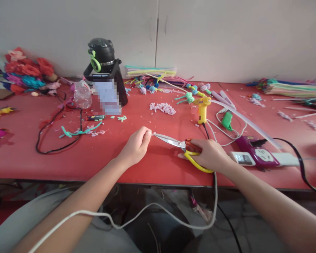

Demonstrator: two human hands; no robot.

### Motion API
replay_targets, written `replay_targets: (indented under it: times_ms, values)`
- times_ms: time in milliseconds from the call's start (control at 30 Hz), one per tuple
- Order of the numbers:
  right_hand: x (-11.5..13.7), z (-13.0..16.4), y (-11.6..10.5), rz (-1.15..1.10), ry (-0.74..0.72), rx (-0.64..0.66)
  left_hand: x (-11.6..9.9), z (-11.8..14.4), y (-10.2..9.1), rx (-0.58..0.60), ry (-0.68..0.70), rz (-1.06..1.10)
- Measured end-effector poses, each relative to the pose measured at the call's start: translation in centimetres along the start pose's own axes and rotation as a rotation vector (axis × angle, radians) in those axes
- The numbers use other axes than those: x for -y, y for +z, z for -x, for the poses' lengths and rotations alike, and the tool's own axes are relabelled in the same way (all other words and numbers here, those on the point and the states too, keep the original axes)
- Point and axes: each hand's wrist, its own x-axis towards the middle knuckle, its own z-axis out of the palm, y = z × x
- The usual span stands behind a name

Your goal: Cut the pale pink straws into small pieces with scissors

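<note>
My right hand [209, 154] is wrapped round the handles of a pair of scissors [171, 140], which have silver blades and yellow and orange grips. The blades look nearly closed and point left, their tip close to the fingertips of my left hand [137, 146]. Thumb and fingers of that hand are pinched together; a tiny pale bit shows at the fingertips, too small to name. Beyond the hands lies a heap of short, pale lilac fuzzy pieces [162, 108]. A yellow glue gun [202, 109] stands to the right of this heap.
A purple power strip [263, 156] and a green clip-like object [226, 121] lie at right among cables. A black holder [120, 84] with a bottle [101, 51] stands at back left, a phone before it. Pipe cleaners [295, 88] are bundled at back right. A white cable [152, 205] crosses below my arms.
</note>
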Motion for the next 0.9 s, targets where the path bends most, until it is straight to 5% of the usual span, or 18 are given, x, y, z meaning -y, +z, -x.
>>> replay_targets:
  times_ms: [900]
  values:
    - [0.05,-0.26,-0.04,-0.011,0.019,0.015,-0.06,-0.08,0.05,0.0,-0.001,-0.004]
